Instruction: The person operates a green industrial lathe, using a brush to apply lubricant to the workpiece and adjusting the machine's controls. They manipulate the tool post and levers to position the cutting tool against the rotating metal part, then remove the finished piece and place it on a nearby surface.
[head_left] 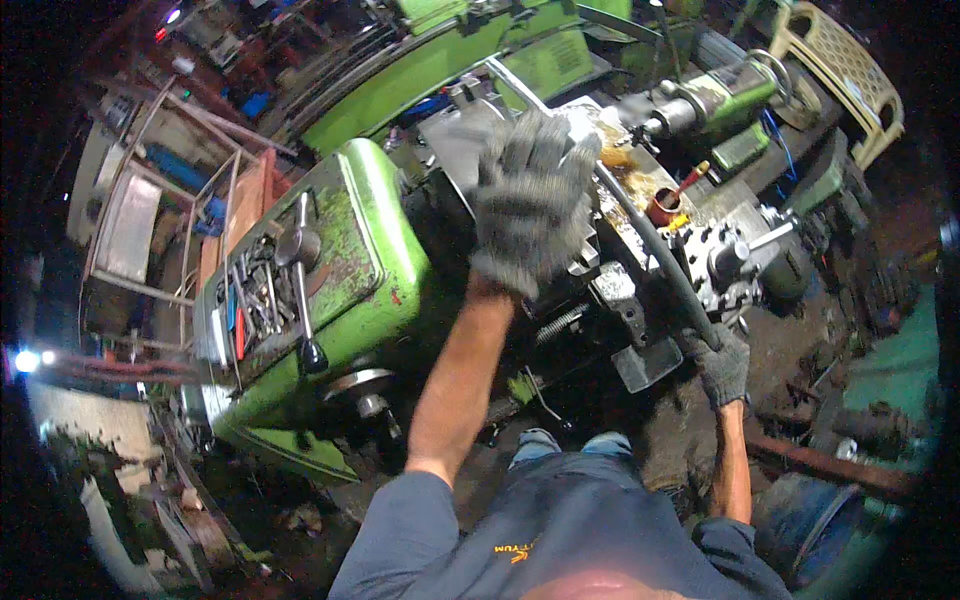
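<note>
My left hand (530, 200), in a grey knit glove, is raised palm down over the middle of a green lathe, above its dark chuck area. Its fingers reach forward, somewhat blurred, and I make out nothing held in them. My right hand (722, 365), gloved alike, is closed around the near end of a long grey bar (645, 230). From there the bar slants up and away to the left, its far part passing beside my left thumb, where the glove hides what lies beneath. A bright metal rod (515, 82) shows beyond my left fingertips.
Wrenches and other hand tools (258, 300) lie on the green headstock (375, 220) at left, beside a lever (303, 290). A small red-brown pot (663, 207) with a brush stands right of the bar, near the tool post (728, 258). A cream plastic chair (838, 80) stands far right.
</note>
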